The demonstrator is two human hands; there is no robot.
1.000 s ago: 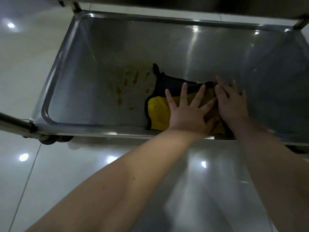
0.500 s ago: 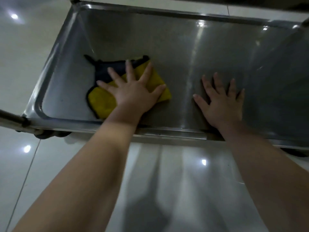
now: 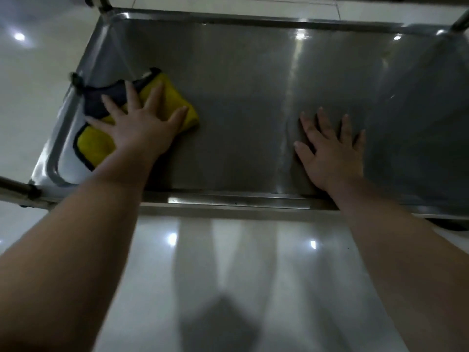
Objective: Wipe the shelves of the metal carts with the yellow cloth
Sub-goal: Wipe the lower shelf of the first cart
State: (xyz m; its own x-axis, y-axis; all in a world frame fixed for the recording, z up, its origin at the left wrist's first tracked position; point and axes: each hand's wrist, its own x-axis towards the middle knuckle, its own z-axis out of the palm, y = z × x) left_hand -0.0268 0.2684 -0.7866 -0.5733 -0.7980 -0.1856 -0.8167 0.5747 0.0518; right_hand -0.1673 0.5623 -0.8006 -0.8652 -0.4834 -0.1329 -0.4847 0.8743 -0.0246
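A low metal cart shelf with a raised rim fills the upper half of the head view. The yellow cloth, edged and backed in dark blue, lies at the shelf's left end against the rim. My left hand presses flat on the cloth with fingers spread. My right hand rests flat on the bare steel at the right of the middle, fingers spread, near the front rim. It touches no cloth.
Cart posts rise at the far left corner and far right corner. A horizontal bar sticks out at the near left corner. Glossy white floor tiles surround the cart.
My left hand has slid the cloth from the shelf's middle to its left end. The orange stains seen a second ago no longer show. My right hand left the cloth and stayed on the steel.
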